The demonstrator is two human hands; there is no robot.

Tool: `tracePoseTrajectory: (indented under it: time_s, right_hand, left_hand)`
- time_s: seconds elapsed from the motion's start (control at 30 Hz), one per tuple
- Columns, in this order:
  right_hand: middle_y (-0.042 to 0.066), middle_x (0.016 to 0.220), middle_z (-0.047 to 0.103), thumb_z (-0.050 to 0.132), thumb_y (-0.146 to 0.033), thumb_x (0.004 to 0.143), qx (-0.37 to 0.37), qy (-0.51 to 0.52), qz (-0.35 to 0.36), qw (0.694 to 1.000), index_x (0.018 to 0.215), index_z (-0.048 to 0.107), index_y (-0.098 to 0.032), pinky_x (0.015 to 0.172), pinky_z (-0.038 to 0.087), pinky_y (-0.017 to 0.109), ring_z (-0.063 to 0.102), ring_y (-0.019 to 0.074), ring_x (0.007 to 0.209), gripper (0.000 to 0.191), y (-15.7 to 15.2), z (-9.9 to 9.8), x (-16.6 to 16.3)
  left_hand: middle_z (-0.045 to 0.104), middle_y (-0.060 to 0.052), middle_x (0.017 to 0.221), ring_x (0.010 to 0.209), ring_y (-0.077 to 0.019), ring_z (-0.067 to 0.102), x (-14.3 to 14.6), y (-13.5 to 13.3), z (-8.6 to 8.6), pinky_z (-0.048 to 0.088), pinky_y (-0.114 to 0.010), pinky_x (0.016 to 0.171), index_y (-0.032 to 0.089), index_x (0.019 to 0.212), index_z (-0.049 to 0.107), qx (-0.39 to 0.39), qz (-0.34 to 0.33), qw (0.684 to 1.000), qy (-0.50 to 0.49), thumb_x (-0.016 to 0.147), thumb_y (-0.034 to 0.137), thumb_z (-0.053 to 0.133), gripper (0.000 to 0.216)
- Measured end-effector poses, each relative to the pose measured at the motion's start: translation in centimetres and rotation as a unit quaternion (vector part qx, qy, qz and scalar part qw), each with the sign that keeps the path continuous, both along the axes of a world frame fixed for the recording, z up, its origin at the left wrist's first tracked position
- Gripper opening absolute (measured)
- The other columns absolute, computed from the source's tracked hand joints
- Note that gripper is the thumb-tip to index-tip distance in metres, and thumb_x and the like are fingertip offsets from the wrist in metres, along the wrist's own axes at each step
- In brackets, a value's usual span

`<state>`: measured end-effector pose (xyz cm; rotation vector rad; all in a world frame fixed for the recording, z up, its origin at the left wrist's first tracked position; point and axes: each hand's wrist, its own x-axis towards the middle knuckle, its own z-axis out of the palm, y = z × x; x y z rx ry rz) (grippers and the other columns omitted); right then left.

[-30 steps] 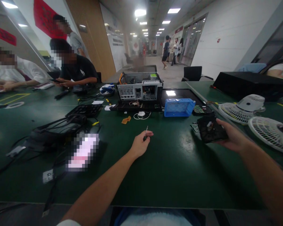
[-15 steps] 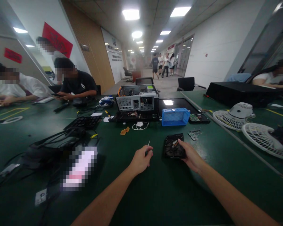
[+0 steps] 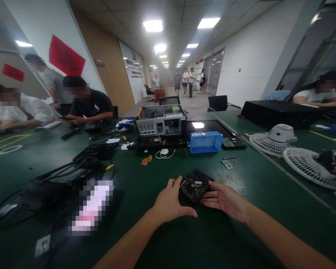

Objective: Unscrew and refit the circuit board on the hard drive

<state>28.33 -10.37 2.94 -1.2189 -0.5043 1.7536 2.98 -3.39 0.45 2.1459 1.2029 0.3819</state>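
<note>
A black, squarish device (image 3: 195, 186), with a small pale piece and an orange bit near its middle, is held tilted just above or on the green table; I cannot tell which. My right hand (image 3: 222, 198) grips its right side, fingers along the near edge. At its left side is my left hand (image 3: 170, 201), the thumb stretched out well away from the fingers. A slim screwdriver (image 3: 184, 182) pokes out from between those fingers, its thin metal shaft crossing the device's left corner. Its handle is hidden by the hand.
Beyond my hands stand an opened computer case (image 3: 161, 123) and a blue plastic bin (image 3: 206, 142). A small circuit board (image 3: 229, 162) lies to the right, near white fan grilles (image 3: 305, 164). Cables and a black bag-like bundle (image 3: 61, 179) cover the left. People sit on both sides.
The device has turned and shifted left, toward my left hand. My left hand has moved up to it and spread its thumb. My right hand has changed its hold to the near right edge.
</note>
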Motion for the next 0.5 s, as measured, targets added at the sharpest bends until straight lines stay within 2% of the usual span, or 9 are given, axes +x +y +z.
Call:
tracePoseTrajectory:
  time_s: [0.07,0.2,0.27,0.33,0.37,0.4,0.43,0.5]
  right_hand:
    - [0.021,0.101,0.074,0.066,-0.033,0.098,0.001,-0.003,0.017,1.000,0.112,0.062,-0.009,0.097,0.059,0.043,0.077,0.0274,0.093,0.028,-0.1,-0.1,-0.2]
    - [0.018,0.099,0.075,0.073,-0.027,0.092,0.017,-0.053,0.025,0.998,0.098,0.064,-0.013,0.089,0.061,0.035,0.076,0.0230,0.089,0.018,-0.4,-0.9,0.5]
    - [0.016,0.098,0.076,0.075,-0.030,0.090,0.031,-0.117,0.048,0.992,0.096,0.065,-0.014,0.082,0.061,0.032,0.074,0.0204,0.084,0.020,0.0,-1.4,1.6]
    - [0.012,0.097,0.075,0.075,-0.033,0.088,0.063,-0.229,0.057,0.970,0.099,0.067,-0.016,0.076,0.060,0.032,0.071,0.0194,0.078,0.021,1.2,-1.8,3.7]
    - [0.012,0.099,0.074,0.074,-0.034,0.088,0.083,-0.304,0.053,0.948,0.102,0.068,-0.017,0.078,0.060,0.036,0.070,0.0215,0.080,0.023,2.2,-1.9,5.0]
    - [0.013,0.101,0.073,0.072,-0.036,0.087,0.106,-0.398,0.029,0.911,0.103,0.068,-0.018,0.082,0.059,0.040,0.070,0.0246,0.085,0.024,3.2,-2.0,6.4]
    - [0.014,0.106,0.072,0.073,-0.039,0.086,0.132,-0.503,-0.018,0.854,0.106,0.069,-0.018,0.089,0.057,0.045,0.069,0.0283,0.094,0.029,4.4,-2.1,8.0]
    - [0.019,0.132,0.063,0.074,-0.048,0.085,0.183,-0.666,-0.081,0.718,0.124,0.067,-0.017,0.110,0.045,0.052,0.058,0.0365,0.124,0.051,6.9,-2.6,11.0]
  left_hand:
    - [0.042,-0.017,0.156,0.126,-0.0449,0.058,0.2,-0.2,-0.2,0.050,-0.046,0.099,0.027,0.165,0.026,0.019,0.014,0.999,0.036,0.049,0.078,0.085,0.140]
    - [0.047,-0.018,0.152,0.119,-0.0433,0.064,0.3,0.0,-0.3,0.050,-0.046,0.097,0.027,0.163,0.031,0.054,0.032,0.996,0.056,0.062,0.075,0.080,0.122]
    - [0.047,-0.018,0.153,0.119,-0.0424,0.064,0.0,0.5,-0.3,0.050,-0.046,0.097,0.027,0.162,0.032,0.056,0.026,0.997,0.048,0.064,0.071,0.080,0.118]
    - [0.046,-0.016,0.155,0.122,-0.0416,0.062,-0.5,1.0,-0.3,0.050,-0.045,0.099,0.029,0.162,0.032,0.048,0.010,0.998,0.033,0.064,0.067,0.082,0.116]
    - [0.045,-0.015,0.156,0.124,-0.0410,0.061,-0.8,1.3,-0.3,0.049,-0.045,0.101,0.029,0.162,0.032,0.049,0.004,0.999,0.023,0.065,0.065,0.083,0.115]
    - [0.045,-0.014,0.157,0.127,-0.0399,0.060,-1.0,1.6,-0.3,0.048,-0.045,0.105,0.028,0.162,0.033,0.052,-0.005,0.999,0.010,0.067,0.062,0.083,0.112]
    - [0.044,-0.013,0.158,0.130,-0.0385,0.058,-1.2,1.9,-0.3,0.046,-0.045,0.108,0.028,0.161,0.034,0.058,-0.013,0.998,-0.003,0.070,0.060,0.082,0.108]
    - [0.044,-0.012,0.159,0.135,-0.0363,0.055,-1.5,2.3,-0.3,0.042,-0.045,0.114,0.026,0.160,0.037,0.066,-0.020,0.998,-0.017,0.073,0.056,0.081,0.102]
